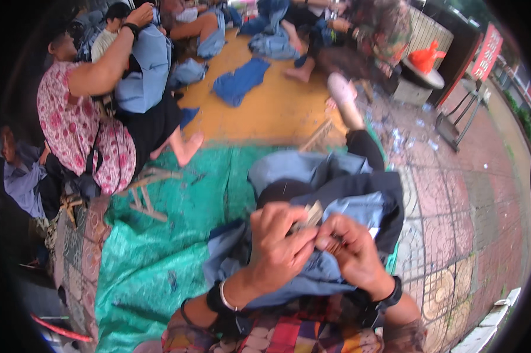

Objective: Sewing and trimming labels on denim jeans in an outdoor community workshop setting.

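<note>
Over my lap, my left hand (277,250) and my right hand (352,253) meet with fingertips pinched close together. What they hold is too small and blurred to name. A small beige piece (314,213) sticks up behind the fingers, and I cannot tell which hand, if either, grips it. Light blue and dark garments (301,167) lie bunched across my legs. Below the hands, more blue cloth (289,289) spreads over my lap.
Green sheeting (154,259) covers the ground at left, with a small wooden stool (145,197) on it. Beyond it, a blue cloth (240,81) lies on a yellow mat (277,117). A person in a pink floral top (65,126) handles blue cloth at left. Others sit farther back.
</note>
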A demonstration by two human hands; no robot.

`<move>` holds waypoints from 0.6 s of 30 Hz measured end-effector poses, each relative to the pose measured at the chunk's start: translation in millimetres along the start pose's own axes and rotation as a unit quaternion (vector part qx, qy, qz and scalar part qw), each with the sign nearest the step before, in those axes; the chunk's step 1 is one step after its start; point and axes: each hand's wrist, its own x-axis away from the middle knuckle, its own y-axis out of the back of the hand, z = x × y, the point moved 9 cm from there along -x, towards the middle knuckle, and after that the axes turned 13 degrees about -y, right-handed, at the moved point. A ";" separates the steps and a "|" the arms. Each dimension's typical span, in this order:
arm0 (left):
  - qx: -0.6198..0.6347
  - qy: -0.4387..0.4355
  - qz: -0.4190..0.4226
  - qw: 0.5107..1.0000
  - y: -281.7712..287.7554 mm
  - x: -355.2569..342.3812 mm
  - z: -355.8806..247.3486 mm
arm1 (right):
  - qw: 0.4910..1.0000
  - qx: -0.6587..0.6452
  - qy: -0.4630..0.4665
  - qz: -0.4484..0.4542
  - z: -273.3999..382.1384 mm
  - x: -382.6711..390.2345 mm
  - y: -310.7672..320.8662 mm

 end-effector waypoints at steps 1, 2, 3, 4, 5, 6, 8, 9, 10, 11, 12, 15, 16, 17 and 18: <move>-0.005 0.006 -0.002 1.000 -2.3 3.8 3.3 | 1.000 0.020 0.001 0.001 -0.4 -2.9 0.6; -0.010 0.011 -0.002 1.000 -1.5 6.5 3.6 | 0.999 0.039 0.002 0.001 1.4 -2.3 -0.4; -0.026 0.006 -0.006 1.000 0.8 3.2 2.1 | 0.999 0.050 0.000 0.000 2.9 -3.3 0.4; -0.042 0.012 -0.005 0.999 4.3 4.7 -1.8 | 0.997 0.075 0.022 -0.007 6.2 -1.8 -2.0; -0.072 0.012 -0.004 0.997 9.1 1.8 -6.6 | 0.996 0.081 0.033 -0.010 10.9 -1.8 -3.1; -0.075 0.005 -0.012 0.997 10.2 2.0 -6.1 | 0.995 0.091 0.038 -0.016 15.2 -2.8 -3.5; -0.069 -0.010 -0.004 0.998 6.7 5.1 -3.5 | 0.994 0.102 0.043 -0.019 19.7 -4.5 -2.9; -0.061 -0.016 -0.007 0.998 6.1 3.5 -3.2 | 0.993 0.108 0.042 -0.019 20.9 -6.3 -2.4; -0.062 -0.016 -0.008 0.998 4.9 2.2 0.2 | 0.993 0.113 0.039 -0.020 19.8 -9.1 -2.2; -0.041 -0.013 -0.007 0.999 2.7 1.0 4.1 | 0.993 0.109 0.034 -0.017 17.7 -11.5 -1.5; -0.020 -0.011 -0.005 1.000 0.4 0.3 7.7 | 0.993 0.110 0.034 -0.016 16.0 -13.7 -1.2; -0.015 -0.006 0.004 1.000 -3.1 0.3 13.5 | 0.994 0.105 0.025 -0.008 11.4 -20.5 -1.5; -0.017 -0.004 0.004 1.000 -2.6 -0.1 15.3 | 0.995 0.100 0.016 0.000 10.3 -23.6 -1.7; -0.014 0.004 0.008 1.000 -2.9 -0.7 18.4 | 0.995 0.095 0.007 0.007 9.7 -26.8 -2.0; -0.011 0.014 0.013 1.000 -3.1 0.0 21.3 | 0.995 0.095 0.008 0.010 10.3 -29.1 -2.9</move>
